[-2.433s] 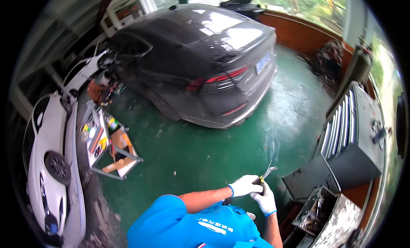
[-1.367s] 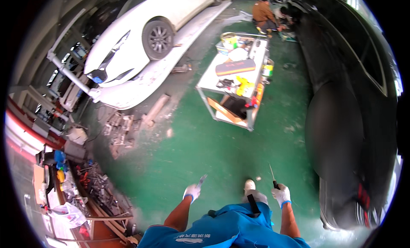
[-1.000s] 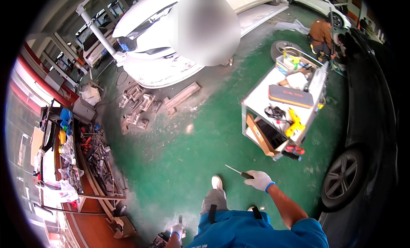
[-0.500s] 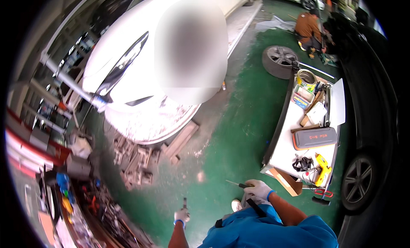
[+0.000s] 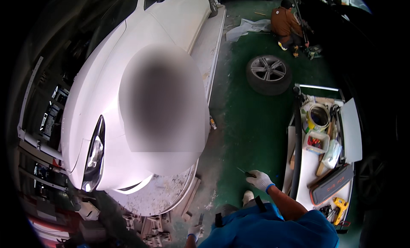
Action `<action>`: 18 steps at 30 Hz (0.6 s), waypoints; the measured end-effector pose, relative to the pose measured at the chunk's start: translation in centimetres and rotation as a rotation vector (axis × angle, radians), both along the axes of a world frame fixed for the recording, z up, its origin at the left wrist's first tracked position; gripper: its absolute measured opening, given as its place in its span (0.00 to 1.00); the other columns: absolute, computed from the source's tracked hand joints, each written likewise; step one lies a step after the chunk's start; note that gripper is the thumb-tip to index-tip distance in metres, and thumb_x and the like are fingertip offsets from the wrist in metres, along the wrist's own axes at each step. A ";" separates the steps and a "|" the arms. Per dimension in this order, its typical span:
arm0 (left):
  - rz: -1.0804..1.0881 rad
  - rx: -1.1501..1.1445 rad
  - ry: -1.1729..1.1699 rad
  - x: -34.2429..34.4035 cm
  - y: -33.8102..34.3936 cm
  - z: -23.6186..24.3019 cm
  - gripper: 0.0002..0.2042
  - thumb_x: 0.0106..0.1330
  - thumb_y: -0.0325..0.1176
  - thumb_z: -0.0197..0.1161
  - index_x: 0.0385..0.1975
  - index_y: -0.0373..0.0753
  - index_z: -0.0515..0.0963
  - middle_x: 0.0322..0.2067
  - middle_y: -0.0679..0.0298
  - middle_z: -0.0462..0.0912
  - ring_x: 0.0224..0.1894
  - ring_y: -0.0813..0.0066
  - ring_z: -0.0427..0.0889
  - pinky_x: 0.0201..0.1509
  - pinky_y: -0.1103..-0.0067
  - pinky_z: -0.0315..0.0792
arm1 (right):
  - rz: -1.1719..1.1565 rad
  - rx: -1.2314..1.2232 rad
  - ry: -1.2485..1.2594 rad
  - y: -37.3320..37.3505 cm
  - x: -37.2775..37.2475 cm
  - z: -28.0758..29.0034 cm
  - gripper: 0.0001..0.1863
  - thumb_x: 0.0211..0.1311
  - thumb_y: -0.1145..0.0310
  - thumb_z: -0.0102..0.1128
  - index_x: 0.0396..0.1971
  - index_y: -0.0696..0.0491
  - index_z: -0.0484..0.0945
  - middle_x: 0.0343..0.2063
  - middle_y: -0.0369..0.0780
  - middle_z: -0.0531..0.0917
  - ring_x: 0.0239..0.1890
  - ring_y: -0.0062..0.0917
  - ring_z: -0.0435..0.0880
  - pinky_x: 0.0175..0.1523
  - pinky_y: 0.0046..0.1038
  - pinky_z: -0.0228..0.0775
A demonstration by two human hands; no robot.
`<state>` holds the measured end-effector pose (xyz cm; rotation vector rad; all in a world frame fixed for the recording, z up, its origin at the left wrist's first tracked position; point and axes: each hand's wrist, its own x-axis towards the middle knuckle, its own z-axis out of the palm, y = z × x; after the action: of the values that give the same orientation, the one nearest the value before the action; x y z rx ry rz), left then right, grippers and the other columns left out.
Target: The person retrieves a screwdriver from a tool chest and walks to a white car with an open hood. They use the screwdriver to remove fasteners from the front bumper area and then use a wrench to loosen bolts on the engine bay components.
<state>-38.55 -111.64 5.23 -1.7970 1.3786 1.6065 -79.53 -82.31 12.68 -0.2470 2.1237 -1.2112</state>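
Observation:
My right hand (image 5: pixel 259 180), in a white glove with blue cuff, grips a thin-shafted screwdriver (image 5: pixel 244 172) with a dark handle, pointing up-left over the green floor. My left hand (image 5: pixel 195 231), gloved alike, is low in the view, closed on an upright flat metal tool (image 5: pixel 201 219). Just right of my right hand is a cart (image 5: pixel 302 171) carrying a round can (image 5: pixel 318 117), a plastic box of small parts (image 5: pixel 316 140), a long grey case (image 5: pixel 331 184) and a yellow glue gun (image 5: pixel 339 211).
A white car (image 5: pixel 98 81), partly blurred, stands on a lift platform (image 5: pixel 171 201) at left. A loose wheel (image 5: pixel 269 79) lies beyond the cart. A person in brown (image 5: pixel 285 28) crouches beside a dark car (image 5: pixel 341 47). Wooden blocks (image 5: pixel 149 228) lie below the platform.
The view has swung from the dark car toward the white car and cart, which now appear nearer. My hands, together earlier, are now apart, each still holding a tool.

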 end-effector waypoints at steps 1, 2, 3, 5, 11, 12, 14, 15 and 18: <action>-0.066 0.023 -0.042 -2.2 -1.1 -0.8 0.10 0.68 0.34 0.65 0.39 0.32 0.80 0.19 0.59 0.78 0.15 0.67 0.74 0.20 0.71 0.71 | 0.032 0.011 0.014 -1.5 -3.2 2.3 0.34 0.57 0.49 0.64 0.58 0.58 0.79 0.49 0.52 0.86 0.53 0.43 0.86 0.60 0.34 0.76; -0.015 0.022 -0.024 -4.9 -1.9 -1.8 0.09 0.67 0.33 0.66 0.39 0.33 0.80 0.19 0.60 0.76 0.17 0.69 0.75 0.21 0.72 0.70 | 0.059 0.016 0.062 -3.1 -6.3 3.3 0.34 0.57 0.49 0.64 0.58 0.59 0.80 0.49 0.52 0.87 0.53 0.44 0.85 0.60 0.34 0.76; 0.035 0.021 -0.009 -7.6 -2.4 -2.9 0.08 0.67 0.32 0.67 0.38 0.33 0.80 0.19 0.62 0.75 0.18 0.70 0.75 0.21 0.74 0.68 | 0.086 0.022 0.107 -4.2 -9.6 3.8 0.33 0.58 0.50 0.63 0.58 0.59 0.80 0.48 0.52 0.87 0.53 0.44 0.85 0.60 0.34 0.75; 0.143 0.033 0.076 -10.5 -5.7 -6.3 0.08 0.66 0.30 0.68 0.37 0.33 0.79 0.20 0.63 0.75 0.20 0.71 0.76 0.22 0.75 0.67 | 0.127 0.002 0.100 -6.9 -16.0 3.3 0.32 0.59 0.51 0.63 0.57 0.59 0.80 0.45 0.50 0.88 0.48 0.41 0.87 0.55 0.34 0.78; 0.040 -0.083 0.311 -36.4 -15.5 -9.5 0.09 0.64 0.32 0.68 0.35 0.32 0.81 0.21 0.56 0.82 0.18 0.73 0.78 0.20 0.75 0.72 | -0.027 0.028 -0.102 -11.5 -35.7 -5.8 0.24 0.60 0.57 0.64 0.50 0.58 0.83 0.29 0.44 0.87 0.26 0.27 0.87 0.34 0.28 0.80; 0.009 -0.111 0.312 -42.1 -18.6 -9.0 0.09 0.64 0.32 0.68 0.35 0.32 0.81 0.21 0.57 0.81 0.18 0.73 0.78 0.20 0.76 0.72 | -0.046 0.096 -0.111 -12.0 -39.0 -6.9 0.23 0.59 0.57 0.64 0.48 0.59 0.84 0.27 0.43 0.87 0.24 0.28 0.87 0.32 0.29 0.80; -0.080 -0.100 0.327 -54.7 -21.3 -7.8 0.09 0.64 0.32 0.68 0.35 0.33 0.81 0.21 0.59 0.80 0.18 0.75 0.78 0.21 0.77 0.71 | -0.279 0.317 -0.220 -8.1 -43.1 -12.4 0.20 0.57 0.57 0.66 0.35 0.62 0.85 0.23 0.44 0.85 0.20 0.29 0.85 0.25 0.32 0.77; -0.112 -0.075 0.403 -60.4 -22.8 -5.0 0.08 0.65 0.33 0.68 0.34 0.34 0.80 0.20 0.63 0.79 0.19 0.76 0.78 0.20 0.78 0.70 | -0.311 0.465 -0.267 -6.8 -43.9 -12.8 0.18 0.57 0.59 0.67 0.31 0.62 0.84 0.23 0.45 0.84 0.20 0.30 0.86 0.25 0.33 0.78; -0.288 -0.187 0.553 -75.7 -29.6 0.0 0.09 0.68 0.35 0.65 0.33 0.36 0.80 0.22 0.66 0.79 0.21 0.79 0.78 0.21 0.79 0.71 | -0.459 0.465 -0.452 -6.0 -45.3 -12.1 0.17 0.61 0.61 0.69 0.34 0.63 0.83 0.27 0.46 0.84 0.24 0.33 0.87 0.25 0.32 0.79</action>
<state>-114.22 -141.24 5.21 -1.1972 1.9784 1.9402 -124.81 -88.31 0.55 0.6885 2.0264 -0.8564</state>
